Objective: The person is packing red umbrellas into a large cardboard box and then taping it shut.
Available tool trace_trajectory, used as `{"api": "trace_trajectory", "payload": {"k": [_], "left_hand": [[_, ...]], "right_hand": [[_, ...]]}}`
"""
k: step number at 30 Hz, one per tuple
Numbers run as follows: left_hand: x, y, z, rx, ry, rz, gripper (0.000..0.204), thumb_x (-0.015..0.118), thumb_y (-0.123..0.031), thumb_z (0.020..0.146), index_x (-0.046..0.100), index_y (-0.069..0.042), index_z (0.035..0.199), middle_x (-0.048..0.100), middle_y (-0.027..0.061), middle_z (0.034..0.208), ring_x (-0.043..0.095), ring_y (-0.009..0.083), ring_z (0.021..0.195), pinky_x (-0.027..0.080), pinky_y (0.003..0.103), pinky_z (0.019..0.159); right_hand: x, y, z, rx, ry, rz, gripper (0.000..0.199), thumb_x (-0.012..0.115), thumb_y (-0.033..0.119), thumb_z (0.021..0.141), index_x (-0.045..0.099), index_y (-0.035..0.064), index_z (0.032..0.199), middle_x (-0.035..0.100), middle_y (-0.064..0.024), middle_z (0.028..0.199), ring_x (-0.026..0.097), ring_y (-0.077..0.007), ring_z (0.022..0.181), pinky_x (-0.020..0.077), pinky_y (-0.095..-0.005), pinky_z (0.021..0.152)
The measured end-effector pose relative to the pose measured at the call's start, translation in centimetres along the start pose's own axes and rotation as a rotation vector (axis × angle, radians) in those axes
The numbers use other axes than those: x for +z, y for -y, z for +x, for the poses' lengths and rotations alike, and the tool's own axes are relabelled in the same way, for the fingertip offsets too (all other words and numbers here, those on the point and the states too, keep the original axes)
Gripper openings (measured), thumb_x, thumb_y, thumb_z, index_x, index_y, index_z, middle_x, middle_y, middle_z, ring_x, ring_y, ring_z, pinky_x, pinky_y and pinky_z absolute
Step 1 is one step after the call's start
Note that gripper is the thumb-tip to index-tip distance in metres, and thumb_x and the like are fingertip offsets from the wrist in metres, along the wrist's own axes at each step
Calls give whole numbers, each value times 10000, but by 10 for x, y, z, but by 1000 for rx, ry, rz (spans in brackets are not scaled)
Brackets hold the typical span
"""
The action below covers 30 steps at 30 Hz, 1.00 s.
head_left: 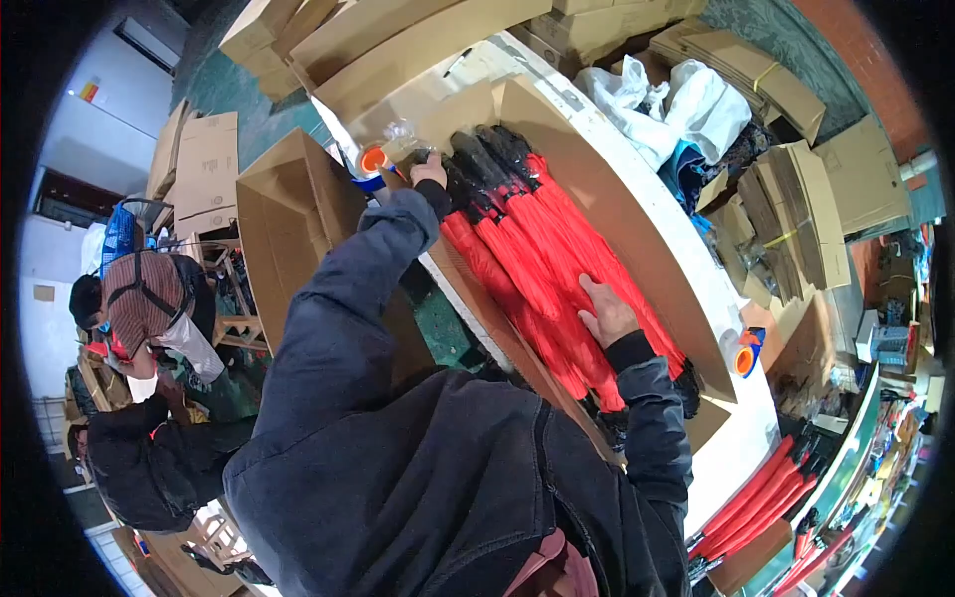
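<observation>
A long cardboard box (652,249) lies open in front of me. It is packed with red folded umbrellas (542,234), side by side, their dark ends (487,154) wrapped in clear plastic at the far end. My left hand (430,171) is closed around the dark end of an umbrella at the box's far left corner; its fingers are partly hidden. Across the middle of the red umbrellas rests my right hand (607,313), thumb and fingers apart, holding nothing.
The box stands on a white table (736,443). Tape rolls (744,360) sit near its edges. An open carton (288,214) is at left, more red umbrellas (761,497) at lower right. White plastic bags (686,109) and flattened cartons lie beyond. Two people (149,298) work at left.
</observation>
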<state>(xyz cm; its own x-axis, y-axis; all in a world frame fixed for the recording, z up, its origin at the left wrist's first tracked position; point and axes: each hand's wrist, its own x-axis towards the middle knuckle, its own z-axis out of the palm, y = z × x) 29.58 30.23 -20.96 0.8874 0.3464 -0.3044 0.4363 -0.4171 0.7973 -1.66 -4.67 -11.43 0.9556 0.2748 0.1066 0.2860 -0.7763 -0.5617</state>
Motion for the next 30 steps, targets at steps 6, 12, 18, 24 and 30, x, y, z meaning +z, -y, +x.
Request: {"api": "trace_trajectory", "payload": {"k": [6,12,18,24,30], "left_hand": [[-31,-69,-155,-261,156,-528,317,532,-372,908,537,-113,1091,624,80,818,632,275,651,518,541,636],[-42,-45,-173,-468,431,-625,434,556,-408,905,420,-186,1253,548,59,1182,546,343,1074,471,572,814],[-34,-39,-206,-604,508,-552,442,539,-392,920,403,-202,1295,489,77,1305,495,359,1157,435,589,875],[-46,-45,-184,-533,662,-536,476,532,-378,926,376,-169,1325,458,107,1348,492,402,1162,407,615,918],[-15,-22,-157,-592,602,-282,471,531,-365,928,387,-137,1314,469,127,1319,546,406,1071,405,648,904]], "right_hand": [[8,9,-7,25,-37,-232,624,688,166,771,436,51,1330,554,-189,1123,582,-369,950,505,-428,790],[28,53,-25,-158,-234,-176,625,685,150,770,435,44,1332,549,-182,1113,572,-372,967,501,-425,784],[45,62,-46,224,-38,-72,607,690,151,762,460,28,1310,554,-192,1106,579,-365,930,499,-416,785],[34,67,-49,141,-72,90,576,678,131,773,473,34,1302,556,-196,1102,583,-365,918,500,-411,784],[38,55,-68,0,-254,10,572,681,115,769,479,36,1299,550,-186,1137,572,-363,977,492,-405,811]]}}
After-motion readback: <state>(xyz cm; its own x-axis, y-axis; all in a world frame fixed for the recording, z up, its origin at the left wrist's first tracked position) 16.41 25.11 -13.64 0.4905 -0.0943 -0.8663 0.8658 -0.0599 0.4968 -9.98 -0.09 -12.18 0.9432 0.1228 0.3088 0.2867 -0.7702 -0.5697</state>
